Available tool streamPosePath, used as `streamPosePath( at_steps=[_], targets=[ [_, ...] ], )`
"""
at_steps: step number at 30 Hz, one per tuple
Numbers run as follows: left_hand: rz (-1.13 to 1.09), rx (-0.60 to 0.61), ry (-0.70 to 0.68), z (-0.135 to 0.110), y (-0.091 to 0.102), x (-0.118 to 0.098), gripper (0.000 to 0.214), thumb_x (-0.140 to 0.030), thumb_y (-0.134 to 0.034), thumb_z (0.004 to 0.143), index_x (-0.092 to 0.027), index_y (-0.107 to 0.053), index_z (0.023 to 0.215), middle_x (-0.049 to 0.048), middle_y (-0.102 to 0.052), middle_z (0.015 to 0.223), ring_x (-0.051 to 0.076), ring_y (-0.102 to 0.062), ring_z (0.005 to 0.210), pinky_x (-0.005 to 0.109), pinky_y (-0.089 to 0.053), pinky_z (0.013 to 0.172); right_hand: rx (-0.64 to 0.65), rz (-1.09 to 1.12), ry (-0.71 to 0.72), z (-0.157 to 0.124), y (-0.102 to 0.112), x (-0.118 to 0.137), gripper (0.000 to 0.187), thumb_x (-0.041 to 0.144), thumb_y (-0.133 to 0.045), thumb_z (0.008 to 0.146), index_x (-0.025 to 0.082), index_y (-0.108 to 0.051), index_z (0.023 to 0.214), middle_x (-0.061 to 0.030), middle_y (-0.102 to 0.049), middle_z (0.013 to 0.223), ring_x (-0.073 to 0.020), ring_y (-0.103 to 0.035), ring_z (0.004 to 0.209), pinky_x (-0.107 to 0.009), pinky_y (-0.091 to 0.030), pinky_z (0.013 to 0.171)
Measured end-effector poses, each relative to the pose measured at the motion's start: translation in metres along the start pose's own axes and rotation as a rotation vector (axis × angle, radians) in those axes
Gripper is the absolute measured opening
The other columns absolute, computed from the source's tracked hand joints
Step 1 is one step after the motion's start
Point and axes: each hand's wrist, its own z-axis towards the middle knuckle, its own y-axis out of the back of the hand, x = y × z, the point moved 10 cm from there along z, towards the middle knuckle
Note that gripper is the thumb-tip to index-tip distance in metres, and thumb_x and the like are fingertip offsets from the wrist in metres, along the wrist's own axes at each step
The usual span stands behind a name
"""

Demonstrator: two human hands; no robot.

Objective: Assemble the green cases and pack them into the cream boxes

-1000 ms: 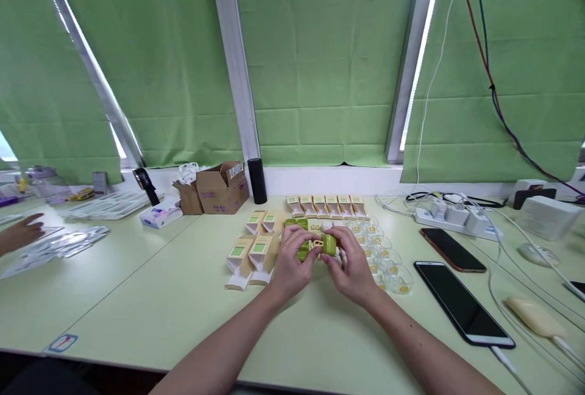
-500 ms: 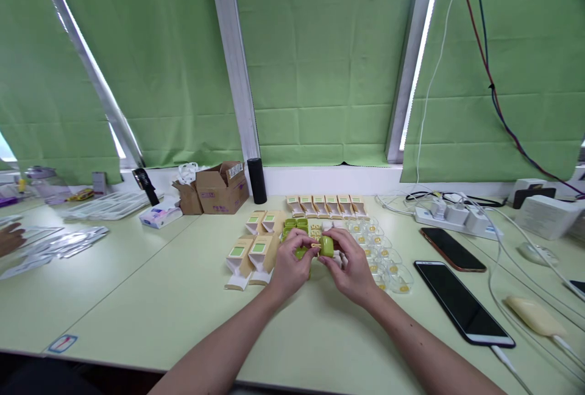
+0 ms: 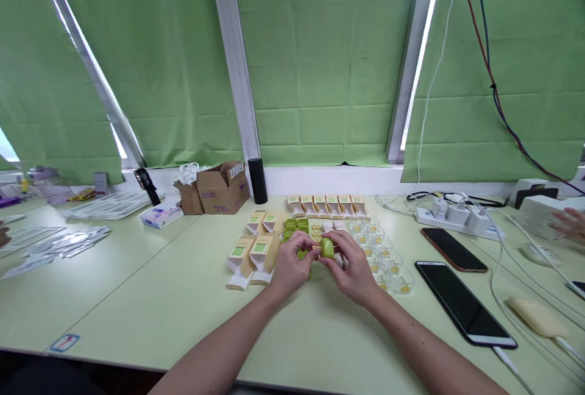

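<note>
My right hand (image 3: 351,264) is closed on a small, glossy green rounded case (image 3: 327,248), pinched between thumb and fingers. My left hand (image 3: 294,264) pinches a thin yellow loop (image 3: 316,249) at the case's left side; whether the loop is fixed to the case I cannot tell. Behind my hands lie green open boxes (image 3: 302,222) and small yellow pieces (image 3: 315,228), partly covered by my fingers. Clear plastic holders with yellow centres (image 3: 385,253) are set out to the right. Cream cartons with green windows (image 3: 259,248) stand to the left.
A row of cream cartons (image 3: 326,205) stands at the back. Phones (image 3: 465,302), a power strip (image 3: 457,223) and loose white cables lie right. A cardboard box (image 3: 223,188) and black cylinder (image 3: 258,181) stand behind. Another person's hand (image 3: 570,222) shows at the right edge.
My hands stay almost in place, with the green case turned slightly. Another person's hand has come in at the right edge, while the hand at the left edge has drawn mostly out.
</note>
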Motion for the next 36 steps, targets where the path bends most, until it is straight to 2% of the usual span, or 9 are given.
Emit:
streamPosePath(
  at_steps=[7,13,18,22,27,30,33,36],
  targets=[
    [0.002,0.009,0.008,0.0,-0.001,0.002,0.013,-0.029,-0.072,0.086,-0.019,-0.068,0.078,0.0051,-0.064,0.087,0.019,-0.063,0.08,0.031,-0.052,0.074,0.007,-0.001,-0.005,0.0,0.0,0.0,0.038,0.023,-0.065,0.093,0.026,-0.063,0.131,-0.012,-0.065,0.12,-0.0247,-0.068,0.095,-0.039,-0.063,0.076],
    [0.001,0.014,-0.005,0.001,-0.001,0.0,0.016,-0.028,-0.073,0.086,-0.019,-0.067,0.074,0.0055,-0.065,0.087,0.019,-0.064,0.082,0.031,-0.053,0.075,0.021,0.033,-0.031,0.0,-0.001,-0.006,0.037,0.022,-0.066,0.093,0.027,-0.063,0.13,-0.0108,-0.063,0.121,-0.0229,-0.067,0.096,-0.037,-0.062,0.078],
    [0.044,0.031,-0.014,0.002,-0.002,-0.002,0.007,-0.025,-0.073,0.086,-0.019,-0.073,0.09,0.0057,-0.066,0.093,0.018,-0.064,0.081,0.032,-0.055,0.077,0.005,0.159,-0.125,0.002,-0.001,-0.011,0.033,0.027,-0.068,0.094,0.028,-0.065,0.127,-0.0096,-0.061,0.125,-0.0231,-0.066,0.107,-0.034,-0.062,0.08],
    [0.067,0.019,-0.03,0.003,-0.001,-0.003,0.016,-0.022,-0.075,0.084,-0.02,-0.074,0.1,0.0072,-0.066,0.101,0.02,-0.067,0.087,0.034,-0.056,0.082,-0.022,0.302,-0.204,0.002,-0.002,-0.018,0.034,0.034,-0.069,0.095,0.03,-0.065,0.128,-0.0095,-0.058,0.129,-0.0213,-0.066,0.107,-0.034,-0.063,0.085],
    [0.068,0.008,-0.027,0.003,0.003,-0.004,0.023,-0.022,-0.077,0.082,-0.02,-0.073,0.105,0.0068,-0.063,0.101,0.021,-0.068,0.089,0.037,-0.056,0.087,-0.037,0.313,-0.201,0.004,0.001,-0.02,0.029,0.043,-0.06,0.101,0.03,-0.071,0.124,-0.01,-0.059,0.128,-0.0235,-0.064,0.115,-0.033,-0.061,0.084],
    [0.108,0.02,-0.053,0.004,0.005,-0.01,0.025,-0.022,-0.076,0.083,-0.02,-0.072,0.107,0.0076,-0.066,0.099,0.025,-0.065,0.099,0.04,-0.055,0.092,-0.066,0.303,-0.235,0.005,0.003,-0.025,0.03,0.042,-0.063,0.099,0.03,-0.07,0.125,-0.0095,-0.059,0.129,-0.0224,-0.065,0.112,-0.035,-0.06,0.088],
    [0.151,0.019,-0.088,0.004,0.008,-0.016,0.025,-0.025,-0.075,0.085,-0.021,-0.071,0.109,0.0092,-0.07,0.098,0.03,-0.058,0.114,0.045,-0.051,0.099,-0.121,0.262,-0.255,0.004,0.007,-0.029,0.039,0.036,-0.073,0.092,0.03,-0.063,0.129,-0.0086,-0.062,0.128,-0.0228,-0.065,0.112,-0.039,-0.058,0.098],
    [0.166,0.016,-0.116,0.004,0.009,-0.019,0.024,-0.027,-0.073,0.086,-0.021,-0.071,0.11,0.0102,-0.071,0.103,0.031,-0.052,0.12,0.048,-0.048,0.104,-0.132,0.209,-0.237,0.003,0.007,-0.03,0.044,0.032,-0.075,0.089,0.029,-0.06,0.131,-0.0084,-0.066,0.122,-0.0251,-0.065,0.116,-0.044,-0.057,0.102]
  ],
)
